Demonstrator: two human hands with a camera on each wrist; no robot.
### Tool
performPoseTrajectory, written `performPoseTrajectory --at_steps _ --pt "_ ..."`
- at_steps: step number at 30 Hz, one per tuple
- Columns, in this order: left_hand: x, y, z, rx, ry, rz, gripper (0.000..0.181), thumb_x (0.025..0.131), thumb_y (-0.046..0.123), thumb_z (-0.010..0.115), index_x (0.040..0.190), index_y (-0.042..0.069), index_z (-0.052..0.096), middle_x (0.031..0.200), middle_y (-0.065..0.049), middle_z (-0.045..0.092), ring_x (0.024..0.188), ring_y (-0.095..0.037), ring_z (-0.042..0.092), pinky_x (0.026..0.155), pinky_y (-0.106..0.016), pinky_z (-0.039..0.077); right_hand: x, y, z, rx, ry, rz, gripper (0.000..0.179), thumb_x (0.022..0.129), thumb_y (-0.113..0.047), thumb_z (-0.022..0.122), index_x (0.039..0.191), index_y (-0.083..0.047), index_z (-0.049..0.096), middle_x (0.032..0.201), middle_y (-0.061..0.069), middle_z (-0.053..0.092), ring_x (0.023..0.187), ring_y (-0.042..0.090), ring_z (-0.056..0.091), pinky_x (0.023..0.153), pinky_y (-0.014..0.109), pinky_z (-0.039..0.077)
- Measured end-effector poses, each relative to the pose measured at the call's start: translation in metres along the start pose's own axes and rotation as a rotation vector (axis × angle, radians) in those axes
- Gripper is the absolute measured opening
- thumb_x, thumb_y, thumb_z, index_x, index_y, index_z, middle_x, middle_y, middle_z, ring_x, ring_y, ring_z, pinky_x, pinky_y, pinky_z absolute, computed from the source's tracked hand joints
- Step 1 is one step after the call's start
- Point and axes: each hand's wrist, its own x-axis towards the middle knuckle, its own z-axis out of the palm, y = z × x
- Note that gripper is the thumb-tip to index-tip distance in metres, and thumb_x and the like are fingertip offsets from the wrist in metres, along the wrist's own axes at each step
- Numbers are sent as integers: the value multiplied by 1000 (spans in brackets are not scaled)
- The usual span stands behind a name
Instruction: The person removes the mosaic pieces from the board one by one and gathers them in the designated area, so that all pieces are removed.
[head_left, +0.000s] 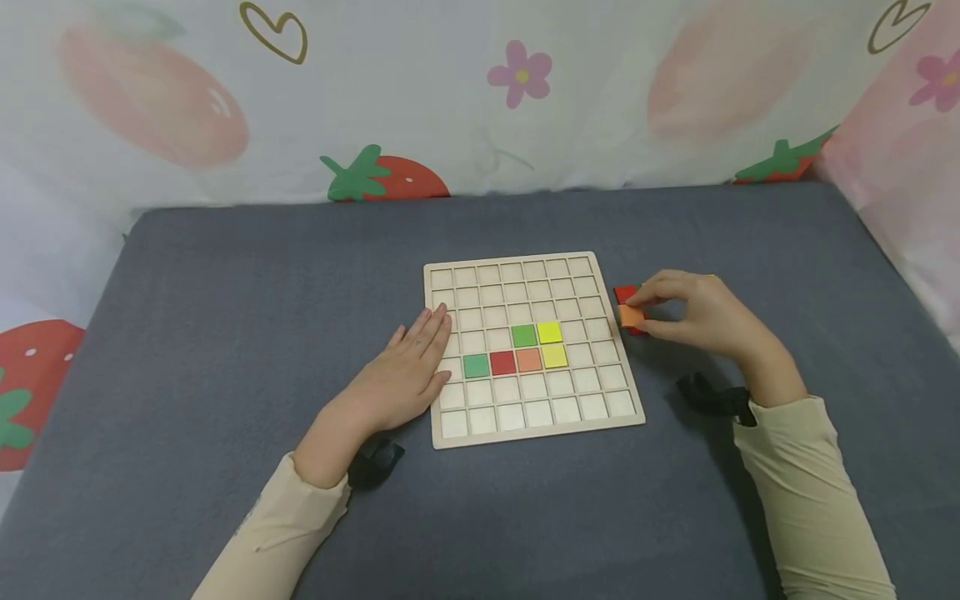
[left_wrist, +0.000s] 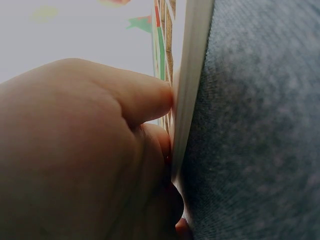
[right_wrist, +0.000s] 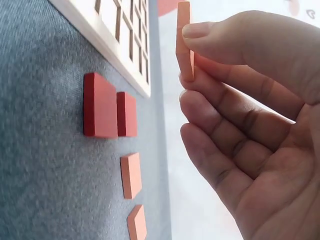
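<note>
Head view: R hand (head_left: 699, 310) pinches orange tile (head_left: 630, 317), prob. placing step. Next: align w/ cell (head_left: 576, 332). L hand (head_left: 400, 375) seems flat on board (head_left: 540, 431).

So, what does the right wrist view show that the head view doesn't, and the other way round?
Only the right wrist view clearly shows two loose orange tiles lying on the grey cloth. Only the head view shows the left hand on the board's left edge and six coloured tiles in its cells. Both show the right hand pinching an orange tile, two red tiles beside the board, and at least part of the board.
</note>
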Motion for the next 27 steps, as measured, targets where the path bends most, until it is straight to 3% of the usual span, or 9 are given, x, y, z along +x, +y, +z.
performPoseTrajectory --at_steps 8,15,22,27 --pt "1 0 0 -1 -1 3 66 101 28 40 150 0 7 157 -12 -3 144 -24 -4 114 -48 9 -4 5 -4 -20 -13 65 27 74 1 77 99 -4 72 104 11 65 94 26 59 74 45 48" --pt "1 0 0 4 -5 2 66 101 28 39 150 -1 6 157 -13 -3 143 -25 -4 113 -48 9 -6 10 -7 -41 -7 65 26 74 1 77 99 -5 72 102 10 66 93 24 59 73 43 48" --pt "1 0 -1 8 -10 0 66 101 28 39 150 -1 6 157 -13 -4 144 -25 -4 114 -47 9 -10 14 -9 -34 -32 129 25 75 -3 78 99 -4 72 100 9 64 91 24 57 74 43 47" --pt "1 -1 -1 11 -5 5 66 101 28 39 150 -1 6 157 -13 -3 144 -25 -4 113 -47 9 -12 17 -11 10 -70 218 26 77 -4 77 102 -1 71 114 20 61 111 37 52 87 53 43"
